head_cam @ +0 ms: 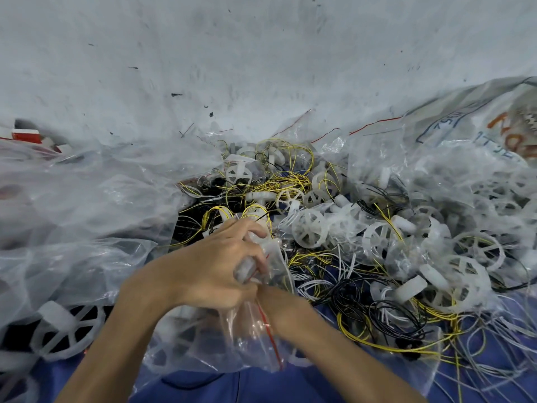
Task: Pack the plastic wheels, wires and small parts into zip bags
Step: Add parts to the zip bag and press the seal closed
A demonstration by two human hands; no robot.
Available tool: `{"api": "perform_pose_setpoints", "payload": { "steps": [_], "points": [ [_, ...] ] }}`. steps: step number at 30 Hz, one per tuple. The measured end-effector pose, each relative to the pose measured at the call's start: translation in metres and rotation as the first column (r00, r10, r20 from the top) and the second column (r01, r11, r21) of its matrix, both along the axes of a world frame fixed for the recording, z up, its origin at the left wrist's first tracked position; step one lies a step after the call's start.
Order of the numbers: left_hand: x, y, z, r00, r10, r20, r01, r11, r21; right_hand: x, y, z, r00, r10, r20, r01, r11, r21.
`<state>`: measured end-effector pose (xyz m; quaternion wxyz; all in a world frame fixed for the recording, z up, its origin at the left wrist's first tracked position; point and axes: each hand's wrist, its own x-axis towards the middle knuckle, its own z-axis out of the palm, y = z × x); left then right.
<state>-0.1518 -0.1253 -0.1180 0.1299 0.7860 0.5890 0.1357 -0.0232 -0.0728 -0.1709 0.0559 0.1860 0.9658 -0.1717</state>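
My left hand is at the centre, fingers curled round the mouth of a clear zip bag with a red seal strip and a pale part inside it. My right hand comes in from the lower right and goes under the left hand. Only its wrist end shows and its fingers are hidden. White spoked plastic wheels lie in a heap just beyond and to the right. Yellow, black and white wires tangle among them on blue cloth.
Crumpled clear plastic bags pile up at the left, with a wheel inside one at the lower left. A large printed sack lies at the right. A grey floor stretches beyond. Red-and-white pieces sit far left.
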Motion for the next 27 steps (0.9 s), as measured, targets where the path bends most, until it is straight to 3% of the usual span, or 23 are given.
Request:
{"api": "perform_pose_setpoints", "payload": {
  "steps": [1,2,5,9,11,14,18,27],
  "points": [
    [-0.001,0.001,0.0,1.0,0.03,-0.002,-0.03,0.999,-0.021,0.001,0.001,0.003,0.997,0.066,0.029,-0.067,0.997,0.03],
    [-0.001,0.002,0.0,0.998,0.058,-0.002,-0.058,0.998,-0.037,0.001,0.005,0.015,0.998,0.037,0.057,-0.031,0.995,-0.089],
    [-0.004,0.004,-0.001,0.994,0.101,-0.049,-0.102,0.994,-0.03,0.014,0.023,0.045,0.997,0.083,-0.008,-0.083,0.973,-0.217],
    [-0.005,0.005,-0.004,0.992,0.128,-0.023,-0.128,0.991,-0.027,0.057,0.057,0.051,0.985,-0.121,-0.123,0.066,0.924,-0.375],
    [-0.005,0.007,-0.006,0.99,0.136,-0.024,-0.136,0.991,-0.009,0.072,0.077,0.046,0.97,-0.216,-0.108,0.175,0.938,-0.301],
    [-0.005,0.01,-0.009,0.989,0.146,-0.034,-0.145,0.989,0.013,0.077,0.099,0.025,0.936,-0.35,0.045,0.353,0.93,-0.106],
    [-0.003,0.009,-0.01,0.985,0.164,-0.049,-0.162,0.986,0.044,0.069,0.106,0.0,0.911,-0.356,0.208,0.373,0.927,-0.049],
    [-0.004,0.007,-0.009,0.984,0.161,-0.082,-0.161,0.987,0.002,0.069,0.109,-0.002,0.922,-0.386,-0.029,0.386,0.922,0.012]
  ]
}}
